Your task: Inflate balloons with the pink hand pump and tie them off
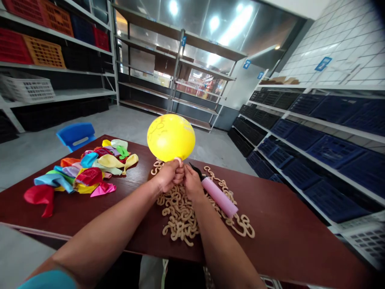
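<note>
A blown-up yellow balloon (171,137) with faint printed markings stands above my two hands. My left hand (171,175) is closed around its neck end. Right beside it, touching, my right hand (192,181) has its fingers pinched at the same spot; what exactly lies between them is hidden. Under and around the hands spreads a pile of tan curled cord-like pieces (178,218). A pink cylinder with a black end (220,196), which looks like a hand pump, lies on that pile just right of my right hand.
On the left of the dark red table (276,224) lies a heap of limp coloured balloons (87,172). A blue chair (76,134) stands behind it. Shelves with crates (333,152) line the right side, and more racks stand left and at the back.
</note>
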Demonstrator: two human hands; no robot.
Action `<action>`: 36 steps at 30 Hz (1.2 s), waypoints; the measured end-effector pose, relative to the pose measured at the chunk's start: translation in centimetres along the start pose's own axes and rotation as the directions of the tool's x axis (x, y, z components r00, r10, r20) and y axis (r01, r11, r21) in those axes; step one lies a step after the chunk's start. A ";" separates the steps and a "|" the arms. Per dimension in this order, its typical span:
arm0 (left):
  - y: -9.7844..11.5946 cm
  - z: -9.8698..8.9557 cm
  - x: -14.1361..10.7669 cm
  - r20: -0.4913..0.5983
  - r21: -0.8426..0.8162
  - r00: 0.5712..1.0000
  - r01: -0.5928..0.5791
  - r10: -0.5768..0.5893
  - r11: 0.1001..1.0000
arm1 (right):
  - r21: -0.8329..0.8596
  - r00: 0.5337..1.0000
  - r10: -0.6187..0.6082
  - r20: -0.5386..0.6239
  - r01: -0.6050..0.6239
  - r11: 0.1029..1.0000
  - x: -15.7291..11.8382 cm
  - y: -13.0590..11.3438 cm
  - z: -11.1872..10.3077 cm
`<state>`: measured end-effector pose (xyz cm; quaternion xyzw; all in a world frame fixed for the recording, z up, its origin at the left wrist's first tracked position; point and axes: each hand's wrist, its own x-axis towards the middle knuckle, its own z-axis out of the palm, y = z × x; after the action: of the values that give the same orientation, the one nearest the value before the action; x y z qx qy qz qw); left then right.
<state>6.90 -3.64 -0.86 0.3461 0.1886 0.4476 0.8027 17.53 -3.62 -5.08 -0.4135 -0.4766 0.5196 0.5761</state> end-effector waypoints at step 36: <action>0.4 -1.4 0.3 0.021 0.047 0.976 0.216 -0.217 0.975 | 0.169 0.990 0.133 -0.045 -0.123 0.978 -0.2 -1.3 -0.2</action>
<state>6.00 -2.74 -1.51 0.3469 0.2246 0.3488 0.8412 18.00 -3.93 -3.91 -0.4083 -0.3876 0.5817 0.5871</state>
